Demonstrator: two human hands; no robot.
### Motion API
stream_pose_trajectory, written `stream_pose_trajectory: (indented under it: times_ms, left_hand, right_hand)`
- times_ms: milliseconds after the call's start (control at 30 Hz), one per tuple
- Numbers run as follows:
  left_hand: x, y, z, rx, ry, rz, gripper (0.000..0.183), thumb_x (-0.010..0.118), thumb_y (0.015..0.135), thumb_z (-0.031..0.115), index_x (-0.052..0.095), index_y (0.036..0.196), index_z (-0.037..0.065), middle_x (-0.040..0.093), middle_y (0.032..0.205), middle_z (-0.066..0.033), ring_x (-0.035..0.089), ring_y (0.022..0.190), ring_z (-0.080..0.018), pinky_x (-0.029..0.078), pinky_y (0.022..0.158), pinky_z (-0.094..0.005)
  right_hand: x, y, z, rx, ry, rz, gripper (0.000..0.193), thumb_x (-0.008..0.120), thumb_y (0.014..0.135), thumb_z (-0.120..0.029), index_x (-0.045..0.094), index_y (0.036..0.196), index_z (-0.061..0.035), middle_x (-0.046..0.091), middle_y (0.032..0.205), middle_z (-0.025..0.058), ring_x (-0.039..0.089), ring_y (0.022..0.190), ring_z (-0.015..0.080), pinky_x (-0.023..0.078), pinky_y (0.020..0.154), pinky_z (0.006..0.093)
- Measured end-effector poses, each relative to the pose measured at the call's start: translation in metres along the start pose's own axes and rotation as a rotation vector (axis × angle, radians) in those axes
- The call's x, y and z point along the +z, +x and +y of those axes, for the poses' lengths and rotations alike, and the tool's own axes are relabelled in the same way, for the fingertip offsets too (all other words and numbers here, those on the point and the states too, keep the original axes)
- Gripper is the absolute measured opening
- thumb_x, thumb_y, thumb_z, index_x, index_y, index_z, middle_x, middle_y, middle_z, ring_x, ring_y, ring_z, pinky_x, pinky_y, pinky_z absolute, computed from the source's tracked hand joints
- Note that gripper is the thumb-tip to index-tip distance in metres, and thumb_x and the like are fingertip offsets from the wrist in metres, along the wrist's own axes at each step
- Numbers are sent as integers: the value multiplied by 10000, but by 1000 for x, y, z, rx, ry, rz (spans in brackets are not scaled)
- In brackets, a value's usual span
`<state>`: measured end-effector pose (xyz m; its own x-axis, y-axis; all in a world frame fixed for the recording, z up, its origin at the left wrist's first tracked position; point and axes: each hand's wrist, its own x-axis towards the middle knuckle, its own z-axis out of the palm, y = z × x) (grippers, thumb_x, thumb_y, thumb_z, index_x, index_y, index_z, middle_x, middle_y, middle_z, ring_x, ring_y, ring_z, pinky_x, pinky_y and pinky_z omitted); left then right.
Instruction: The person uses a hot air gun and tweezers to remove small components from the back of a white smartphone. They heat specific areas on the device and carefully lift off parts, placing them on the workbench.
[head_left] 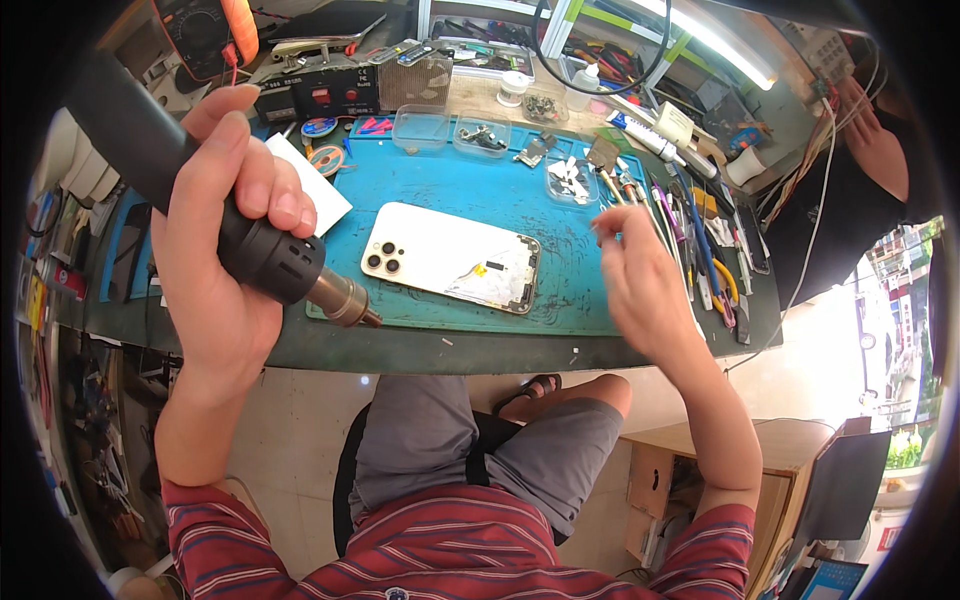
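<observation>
My left hand [215, 250] is wrapped round a black hot air gun [275, 262], its metal nozzle pointing down to the right at the mat's near left edge. Right of the nozzle, a white smartphone [440, 250] lies back up on the blue work mat [400, 180]. Its camera lenses are at the left; the right end of its back is broken away, baring inner parts and a small yellow patch. My right hand [640, 285] is over the mat's right side, beside the tools. Its fingers are curled together at the tips; whatever they hold is too small to make out.
Clear plastic boxes [480, 133] of small parts line the mat's back edge. Tweezers, pliers [722, 285] and other hand tools crowd the right. A white card [305, 185] lies behind the hot air gun. Another person [850, 180] is at the far right, beside hanging cables.
</observation>
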<state>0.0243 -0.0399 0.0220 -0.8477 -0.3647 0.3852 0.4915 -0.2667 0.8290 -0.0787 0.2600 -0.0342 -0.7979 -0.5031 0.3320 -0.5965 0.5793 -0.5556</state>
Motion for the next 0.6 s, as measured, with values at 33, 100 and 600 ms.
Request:
stream_pose_trajectory:
  times_ms: [33, 100, 600]
  left_hand:
    - [1, 2, -2, -6, -2, 0, 311, 477, 1025, 192, 484, 1270, 1, 383, 741, 33, 440, 688, -75, 411, 645, -241]
    - [6, 9, -7, -4, -61, 4, 292, 529, 1004, 197, 532, 1224, 5, 435, 721, 17, 495, 673, -97, 439, 629, -269]
    - [49, 35, -54, -23, -16, -40, 275, 606, 960, 133, 541, 1189, -4, 512, 778, -18, 543, 676, -115, 468, 630, -274]
  right_hand:
    - [0, -4, -3, -116, -143, -26, 214, 484, 938, -24, 529, 1140, 27, 578, 959, 169, 611, 852, 306, 511, 763, 392]
    - [-4, -11, -12, -181, -190, -101, 344, 518, 831, 73, 590, 1162, 19, 576, 1035, 176, 624, 916, 336, 526, 815, 406]
    - [-9, -7, -11, -509, -272, 135, 340, 682, 736, 51, 707, 1059, -54, 674, 965, 60, 641, 709, 199, 513, 564, 303]
